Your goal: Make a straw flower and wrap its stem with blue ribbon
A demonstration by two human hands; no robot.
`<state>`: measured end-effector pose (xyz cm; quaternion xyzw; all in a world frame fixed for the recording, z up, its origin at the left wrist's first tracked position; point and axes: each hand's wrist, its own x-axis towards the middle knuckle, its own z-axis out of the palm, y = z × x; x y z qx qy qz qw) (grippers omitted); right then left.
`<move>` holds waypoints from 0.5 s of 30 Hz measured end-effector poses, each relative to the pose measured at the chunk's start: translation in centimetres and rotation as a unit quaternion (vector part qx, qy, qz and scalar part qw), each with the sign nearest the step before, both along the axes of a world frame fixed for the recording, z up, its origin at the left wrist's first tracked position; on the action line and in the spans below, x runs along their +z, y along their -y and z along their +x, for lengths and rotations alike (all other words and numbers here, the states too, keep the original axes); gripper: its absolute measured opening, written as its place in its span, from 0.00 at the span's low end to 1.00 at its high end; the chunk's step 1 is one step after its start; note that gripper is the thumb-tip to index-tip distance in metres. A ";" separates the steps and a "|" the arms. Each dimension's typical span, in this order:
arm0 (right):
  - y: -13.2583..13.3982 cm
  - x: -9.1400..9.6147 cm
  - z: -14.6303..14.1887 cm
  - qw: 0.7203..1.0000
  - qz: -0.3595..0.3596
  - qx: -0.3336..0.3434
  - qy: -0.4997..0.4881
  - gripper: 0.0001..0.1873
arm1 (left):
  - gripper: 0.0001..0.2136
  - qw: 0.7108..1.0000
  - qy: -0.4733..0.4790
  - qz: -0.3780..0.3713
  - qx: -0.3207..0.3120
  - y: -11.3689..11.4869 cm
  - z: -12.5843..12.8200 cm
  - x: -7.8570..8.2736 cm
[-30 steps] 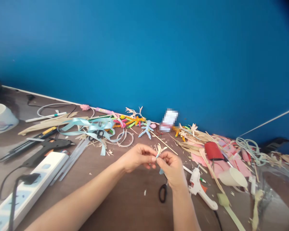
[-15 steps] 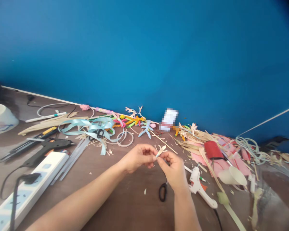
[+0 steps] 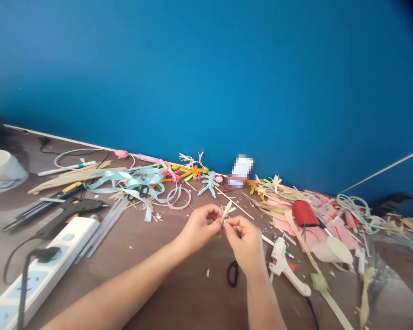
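A: State the position of the fingers.
B: Left hand (image 3: pixel 201 227): thumb and index finger closed together, tips pinching the base of a pale strip tuft (image 3: pixel 228 210). Right hand (image 3: pixel 246 240): thumb and index finger likewise closed on the base, from the right. The tips of both hands meet or nearly meet; the exact contact is too small to tell.

A: Locate the tuft.
B: Between the two hands, above the brown tabletop (image 3: pixel 186 302), its loose ends pointing toward the far side.

A: List the items nearest the hands.
B: Left of the right wrist, a black handle loop (image 3: pixel 229 276). Right of that wrist, a white glue gun (image 3: pixel 280 260). Beyond the hands, a light-blue fuzzy figure (image 3: pixel 209 184).

A: Continue outward.
B: Left: clear glue sticks (image 3: pixel 105 229), a black glue gun (image 3: pixel 67 212) and, nearer, a white power strip (image 3: pixel 60 275). Far left: tangled pale-blue satin ribbon (image 3: pixel 106 175). Right: a red cylinder (image 3: pixel 304 214) and a pale green ribbon roll (image 3: pixel 318 282). Far side: a blue wall (image 3: pixel 206 82).
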<state>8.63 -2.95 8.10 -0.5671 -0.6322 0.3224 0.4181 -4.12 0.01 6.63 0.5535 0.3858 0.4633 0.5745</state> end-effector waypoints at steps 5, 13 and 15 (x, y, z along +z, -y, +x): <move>0.7 0.4 -0.5 0.999 0.037 -0.028 0.017 0.07 | 0.02 0.982 -0.105 0.140 0.072 0.4 -0.2 0.1; 1.5 0.9 -0.7 0.997 0.066 -0.028 0.001 0.05 | 0.02 0.984 -0.068 0.144 0.079 1.1 -0.2 1.2; 1.5 0.9 -0.7 0.998 0.062 -0.030 0.002 0.05 | 0.02 0.995 -0.025 0.083 0.056 0.9 -0.3 1.3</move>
